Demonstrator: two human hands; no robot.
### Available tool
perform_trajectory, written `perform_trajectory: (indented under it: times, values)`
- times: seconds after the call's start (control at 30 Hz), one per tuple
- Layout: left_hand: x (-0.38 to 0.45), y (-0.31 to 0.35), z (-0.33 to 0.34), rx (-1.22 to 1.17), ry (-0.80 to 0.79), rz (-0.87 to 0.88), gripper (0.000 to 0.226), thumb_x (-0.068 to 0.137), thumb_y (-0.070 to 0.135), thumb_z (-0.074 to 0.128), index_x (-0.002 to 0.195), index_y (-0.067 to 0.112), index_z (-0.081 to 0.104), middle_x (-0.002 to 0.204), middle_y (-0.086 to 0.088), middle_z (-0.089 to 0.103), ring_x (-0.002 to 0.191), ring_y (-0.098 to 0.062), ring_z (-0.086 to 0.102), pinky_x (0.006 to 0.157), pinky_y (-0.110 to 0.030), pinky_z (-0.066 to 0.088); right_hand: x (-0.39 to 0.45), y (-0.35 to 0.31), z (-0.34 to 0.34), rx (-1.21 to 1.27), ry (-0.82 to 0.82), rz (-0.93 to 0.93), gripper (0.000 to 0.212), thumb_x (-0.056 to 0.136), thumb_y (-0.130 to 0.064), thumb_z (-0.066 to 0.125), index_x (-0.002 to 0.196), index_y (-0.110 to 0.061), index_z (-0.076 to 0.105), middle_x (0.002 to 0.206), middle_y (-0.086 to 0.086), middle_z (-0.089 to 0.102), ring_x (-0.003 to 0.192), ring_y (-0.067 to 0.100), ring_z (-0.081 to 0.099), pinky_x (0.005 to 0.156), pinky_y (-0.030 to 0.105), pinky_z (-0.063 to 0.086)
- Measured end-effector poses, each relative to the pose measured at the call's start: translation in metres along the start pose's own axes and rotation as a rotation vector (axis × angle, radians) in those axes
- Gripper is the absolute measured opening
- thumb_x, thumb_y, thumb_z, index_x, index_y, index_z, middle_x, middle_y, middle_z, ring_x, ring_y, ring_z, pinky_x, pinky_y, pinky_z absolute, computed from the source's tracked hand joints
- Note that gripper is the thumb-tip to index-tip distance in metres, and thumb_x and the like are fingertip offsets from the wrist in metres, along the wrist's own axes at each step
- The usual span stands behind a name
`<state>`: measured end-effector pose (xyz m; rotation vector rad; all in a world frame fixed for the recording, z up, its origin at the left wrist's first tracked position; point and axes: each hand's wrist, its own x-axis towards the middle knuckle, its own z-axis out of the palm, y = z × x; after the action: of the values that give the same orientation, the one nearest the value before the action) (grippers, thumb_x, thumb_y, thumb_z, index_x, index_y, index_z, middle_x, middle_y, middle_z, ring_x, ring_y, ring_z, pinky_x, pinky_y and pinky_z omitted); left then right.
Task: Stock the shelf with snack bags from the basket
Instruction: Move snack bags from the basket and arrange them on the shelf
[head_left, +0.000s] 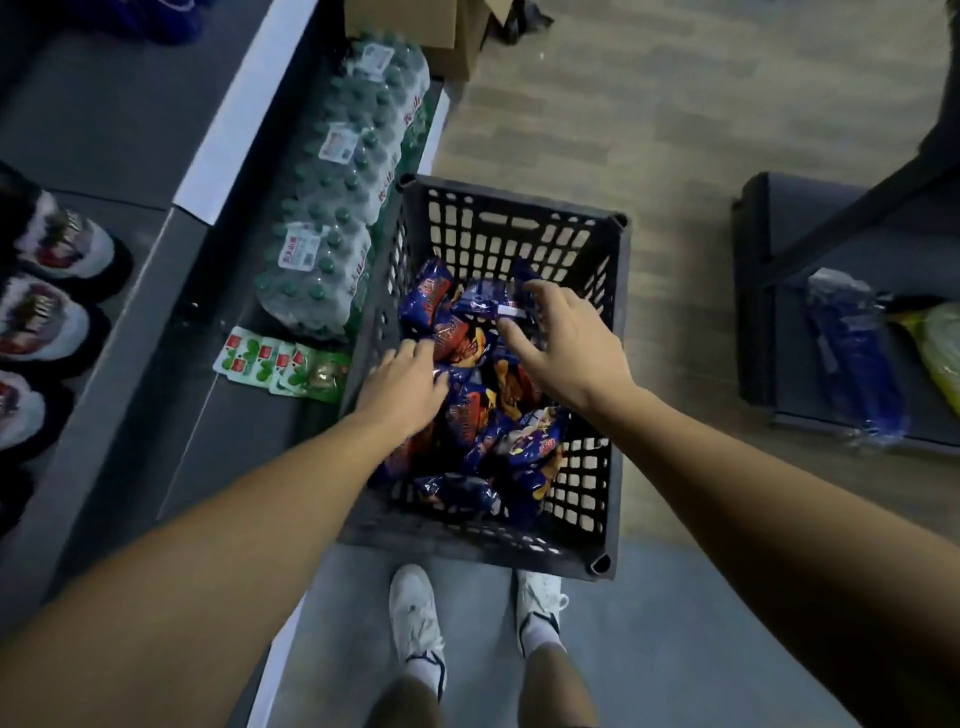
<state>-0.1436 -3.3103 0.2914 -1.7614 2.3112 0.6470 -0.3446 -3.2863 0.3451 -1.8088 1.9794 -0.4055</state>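
Observation:
A dark plastic basket (618, 364) stands on the floor in front of my feet, with several blue and orange snack bags (524, 436) heaped inside. My left hand (402, 382) reaches in at the basket's left side with its fingers bent down into the pile; I cannot tell if they hold a bag. My right hand (563, 343) is over the far part of the pile and pinches a blue snack bag (496, 301) between thumb and fingers. The grey shelf (130, 291) runs along the left.
Shrink-wrapped packs of water bottles (343, 208) lie left of the basket, with green and white packets (270, 364) in front of them. Furry slippers (47, 291) sit on the shelf. A low dark rack (769, 291) on the right holds wrapped goods. Cardboard boxes (415, 26) stand beyond.

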Motion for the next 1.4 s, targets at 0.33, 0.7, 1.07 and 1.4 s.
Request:
perform_trajectory:
  times: [0.33, 0.7, 1.07, 1.4]
  values:
    - [0.020, -0.018, 0.080, 0.707, -0.381, -0.097, 0.031, 0.095, 0.018, 0.050, 0.124, 0.018, 0.062, 0.129, -0.007, 0.041, 0.121, -0.026, 0.035, 0.100, -0.033, 0.031, 0.031, 0.055, 0.047, -0.024, -0.118, -0.012, 0.065, 0.095, -0.061, 0.044, 0.147, -0.022, 0.035, 0.140, 0.002, 0.050, 0.126, 0.021, 0.046, 0.094, 0.038, 0.046]
    - [0.051, 0.001, 0.059, 0.292, -0.215, -0.195, 0.058, 0.087, -0.005, 0.055, 0.137, 0.019, 0.037, 0.140, -0.020, 0.028, 0.112, -0.039, 0.050, 0.086, -0.043, 0.046, 0.056, 0.065, 0.047, -0.169, -0.076, -0.129, 0.065, 0.094, -0.056, 0.047, 0.145, -0.016, 0.040, 0.140, 0.005, 0.049, 0.129, 0.025, 0.044, 0.102, 0.041, 0.044]
    - [0.069, -0.010, 0.066, 0.012, -0.135, -0.250, 0.079, 0.090, 0.035, 0.066, 0.152, 0.028, 0.018, 0.136, -0.014, 0.045, 0.119, -0.033, 0.052, 0.093, -0.045, 0.045, 0.060, 0.060, 0.050, -0.310, -0.038, -0.271, 0.066, 0.091, -0.058, 0.050, 0.141, -0.015, 0.045, 0.142, 0.006, 0.048, 0.136, 0.028, 0.038, 0.107, 0.045, 0.038]
    - [0.077, -0.009, 0.029, 0.112, -0.026, -0.148, 0.051, 0.086, 0.003, 0.063, 0.132, 0.006, 0.040, 0.117, -0.014, 0.061, 0.110, -0.033, 0.058, 0.086, -0.043, 0.045, 0.061, 0.055, 0.059, -0.385, -0.116, -0.310, 0.074, 0.091, -0.061, 0.048, 0.149, -0.017, 0.034, 0.150, 0.009, 0.040, 0.142, 0.029, 0.030, 0.113, 0.047, 0.032]
